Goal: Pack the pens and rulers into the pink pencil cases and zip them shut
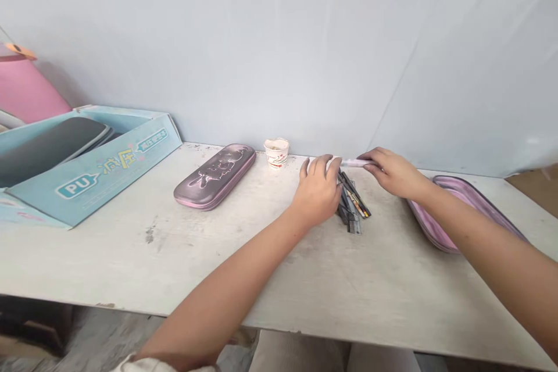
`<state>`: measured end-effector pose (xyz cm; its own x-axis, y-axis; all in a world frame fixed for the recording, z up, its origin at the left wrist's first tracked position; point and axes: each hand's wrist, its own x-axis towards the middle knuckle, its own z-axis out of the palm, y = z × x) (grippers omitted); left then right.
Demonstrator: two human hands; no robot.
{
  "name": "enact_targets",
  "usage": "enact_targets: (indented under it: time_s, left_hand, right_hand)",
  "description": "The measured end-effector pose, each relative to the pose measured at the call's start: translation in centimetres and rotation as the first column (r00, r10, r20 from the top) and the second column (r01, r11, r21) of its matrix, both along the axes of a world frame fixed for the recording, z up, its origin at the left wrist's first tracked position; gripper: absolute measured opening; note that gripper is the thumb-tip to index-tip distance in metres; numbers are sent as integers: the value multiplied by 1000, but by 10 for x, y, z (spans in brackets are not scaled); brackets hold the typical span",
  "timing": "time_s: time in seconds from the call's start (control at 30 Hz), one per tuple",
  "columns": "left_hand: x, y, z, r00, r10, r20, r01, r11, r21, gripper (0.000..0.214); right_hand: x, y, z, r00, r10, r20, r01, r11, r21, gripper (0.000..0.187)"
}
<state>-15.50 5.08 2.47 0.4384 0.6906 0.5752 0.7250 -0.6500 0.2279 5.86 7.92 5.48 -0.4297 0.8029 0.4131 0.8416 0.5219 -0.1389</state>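
Observation:
My right hand (392,173) pinches a slim, pale lilac-white stick (354,163) that looks like a pen, held about level and pointing left. Its left end comes close to the fingertips of my left hand (319,190). My left hand is open, fingers apart, at the left side of a small pile of dark pens or pencils (355,195). A clear ruler-like strip (355,226) lies at the near end of that pile. Behind my right forearm lies an open pencil case (468,195) with a pink lining, partly hidden by the arm.
A closed, dark metallic pencil case (215,177) with a pink line drawing lies left of centre. Beside it stands a white paper cup (276,154). A light blue box (117,168) with a dark case (56,145) inside fills the left. Brown cardboard (538,189) lies far right.

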Motion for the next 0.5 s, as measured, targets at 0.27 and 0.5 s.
enact_targets:
  time_s: [0.27, 0.5]
  left_hand:
    - [45, -35, 9, 822, -59, 567, 478, 612, -629, 21]
    - [60, -47, 1, 420, 383, 823, 862, 115, -493, 22]
  right_hand:
    - [-15, -62, 19, 732, -124, -670, -55, 970, -239, 27]
    - [-18, -61, -34, 324, -375, -869, -319, 821, -473, 33]
